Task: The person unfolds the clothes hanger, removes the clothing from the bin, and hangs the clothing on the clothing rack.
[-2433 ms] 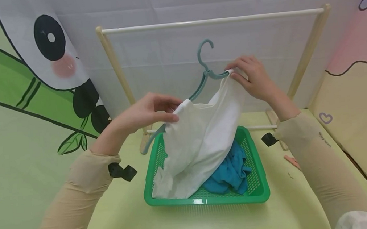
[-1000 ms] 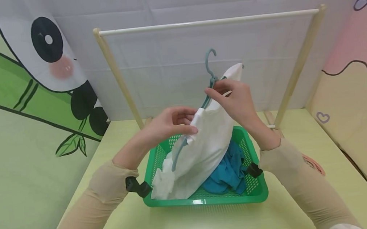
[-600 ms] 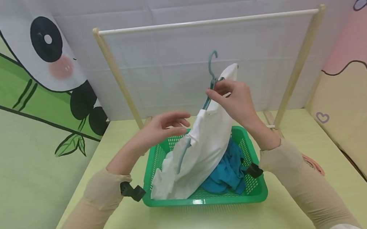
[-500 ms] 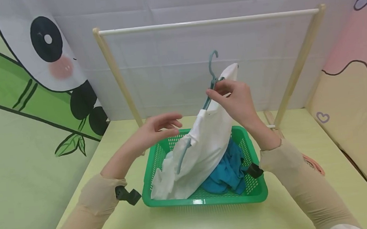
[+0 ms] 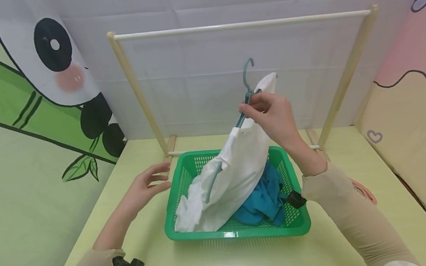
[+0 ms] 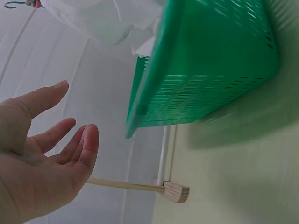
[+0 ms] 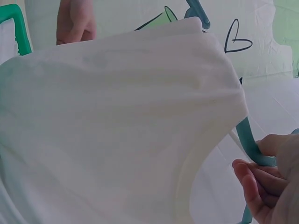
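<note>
My right hand (image 5: 274, 115) pinches a blue-green clothes hanger (image 5: 241, 120) just below its hook. A white sleeveless top (image 5: 238, 160) hangs from the hanger, a strap over each arm. One hanger arm pokes out at the lower left; the other end barely shows past the cloth at the upper right. The garment's lower part lies in a green basket (image 5: 240, 233). Off the basket's left side, my left hand (image 5: 145, 189) is held with loosely bent fingers and nothing in it. In the right wrist view the white top (image 7: 107, 116) fills most of the picture, the hanger (image 7: 250, 144) in my fingers.
Crumpled blue cloth (image 5: 262, 200) lies in the basket's right half. Behind stands a rack with a white top rail (image 5: 241, 25) and wooden posts on feet. Coral-coloured items (image 5: 364, 190) lie on the table by my right sleeve. Printed curtains border the table.
My right hand has shifted from the right strap to the hanger's middle. The left hand has let go of the left strap and drawn away left and down, outside the basket.
</note>
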Tool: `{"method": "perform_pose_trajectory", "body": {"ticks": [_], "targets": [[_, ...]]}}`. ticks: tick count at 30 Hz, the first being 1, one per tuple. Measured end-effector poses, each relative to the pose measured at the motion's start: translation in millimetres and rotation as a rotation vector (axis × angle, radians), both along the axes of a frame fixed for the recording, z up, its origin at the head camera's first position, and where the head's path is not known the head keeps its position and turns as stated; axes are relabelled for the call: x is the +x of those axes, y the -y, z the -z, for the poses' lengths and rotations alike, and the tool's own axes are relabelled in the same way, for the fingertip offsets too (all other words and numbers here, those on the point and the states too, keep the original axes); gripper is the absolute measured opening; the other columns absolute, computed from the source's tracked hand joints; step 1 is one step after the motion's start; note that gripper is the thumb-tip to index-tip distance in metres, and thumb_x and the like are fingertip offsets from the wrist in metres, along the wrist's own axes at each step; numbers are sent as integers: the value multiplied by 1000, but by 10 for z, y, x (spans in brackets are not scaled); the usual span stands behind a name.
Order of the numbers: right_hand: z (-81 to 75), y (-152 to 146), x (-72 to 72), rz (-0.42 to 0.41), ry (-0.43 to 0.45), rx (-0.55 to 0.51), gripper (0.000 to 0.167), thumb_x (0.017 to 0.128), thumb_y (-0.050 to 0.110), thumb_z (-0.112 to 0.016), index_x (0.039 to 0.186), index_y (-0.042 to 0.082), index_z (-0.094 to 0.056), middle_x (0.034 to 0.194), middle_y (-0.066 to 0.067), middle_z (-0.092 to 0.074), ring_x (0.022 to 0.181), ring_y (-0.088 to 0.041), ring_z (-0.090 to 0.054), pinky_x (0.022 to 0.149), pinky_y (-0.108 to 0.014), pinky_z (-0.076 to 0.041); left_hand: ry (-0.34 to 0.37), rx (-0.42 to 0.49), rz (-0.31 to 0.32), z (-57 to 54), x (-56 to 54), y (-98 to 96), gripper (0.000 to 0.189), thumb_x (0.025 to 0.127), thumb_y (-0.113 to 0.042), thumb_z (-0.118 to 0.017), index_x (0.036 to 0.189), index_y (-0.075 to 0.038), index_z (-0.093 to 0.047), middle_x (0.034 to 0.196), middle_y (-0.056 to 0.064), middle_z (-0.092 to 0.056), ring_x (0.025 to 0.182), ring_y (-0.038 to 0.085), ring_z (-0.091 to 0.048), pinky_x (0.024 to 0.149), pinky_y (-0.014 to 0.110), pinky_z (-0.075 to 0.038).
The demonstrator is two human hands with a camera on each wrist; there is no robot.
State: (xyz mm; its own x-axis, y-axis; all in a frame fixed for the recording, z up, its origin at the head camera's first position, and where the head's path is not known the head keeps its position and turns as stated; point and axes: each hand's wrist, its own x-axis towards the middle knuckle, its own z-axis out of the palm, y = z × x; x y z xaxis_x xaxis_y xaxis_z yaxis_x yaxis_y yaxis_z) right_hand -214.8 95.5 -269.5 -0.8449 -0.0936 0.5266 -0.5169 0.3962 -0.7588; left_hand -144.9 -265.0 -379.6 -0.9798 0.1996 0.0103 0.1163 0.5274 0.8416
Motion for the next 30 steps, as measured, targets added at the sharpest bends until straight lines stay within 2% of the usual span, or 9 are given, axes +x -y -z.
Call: {"method": "perform_pose_trajectory", "body": {"ticks": [6,11,16,20,24,30], "targets": [[-17,7,-3,-35,20,-36,22,91,26,-72,99,5,-73,94,-12,-78,72,0,-68,70,-18,-55,37,23,-53,238,138,86,64,95,-22,-66,151,-11,-37,152,16,-43,131,38,-51,101,48,-52],[-13,5,-17,-76,31,-48,21,92,25,-71,99,5,-72,93,-13,-78,74,-7,-71,71,-19,-56,46,29,-77,324,149,106,62,96,-21,-65,151,-14,-37,148,17,-47,128,37,-55,100,48,-52],[-45,9,-2,-108,72,-40,19,92,22,-71,101,6,-71,91,-8,-78,79,-18,-72,72,-20,-56,58,29,-88,400,128,110,62,96,-21,-65,151,-12,-37,147,18,-48,125,37,-57,100,47,-52],[-96,7,19,-121,102,-25,17,91,20,-71,101,6,-70,91,-6,-78,81,-20,-72,73,-21,-55,24,23,-127,415,22,164,63,97,-24,-64,152,-14,-35,147,17,-49,126,37,-56,102,50,-50],[-128,1,22,-125,115,-7,17,91,20,-71,101,7,-69,93,-8,-78,78,-11,-71,74,-21,-55,-21,24,-160,420,-123,243,62,98,-22,-62,153,-13,-34,147,18,-48,127,37,-55,105,51,-48],[-133,-14,2,-124,131,25,18,91,22,-71,102,7,-69,90,-5,-77,79,-9,-69,77,-21,-54,-67,55,-204,539,-367,373,61,99,-19,-61,153,-10,-34,148,20,-47,130,38,-53,105,46,-46]]}}
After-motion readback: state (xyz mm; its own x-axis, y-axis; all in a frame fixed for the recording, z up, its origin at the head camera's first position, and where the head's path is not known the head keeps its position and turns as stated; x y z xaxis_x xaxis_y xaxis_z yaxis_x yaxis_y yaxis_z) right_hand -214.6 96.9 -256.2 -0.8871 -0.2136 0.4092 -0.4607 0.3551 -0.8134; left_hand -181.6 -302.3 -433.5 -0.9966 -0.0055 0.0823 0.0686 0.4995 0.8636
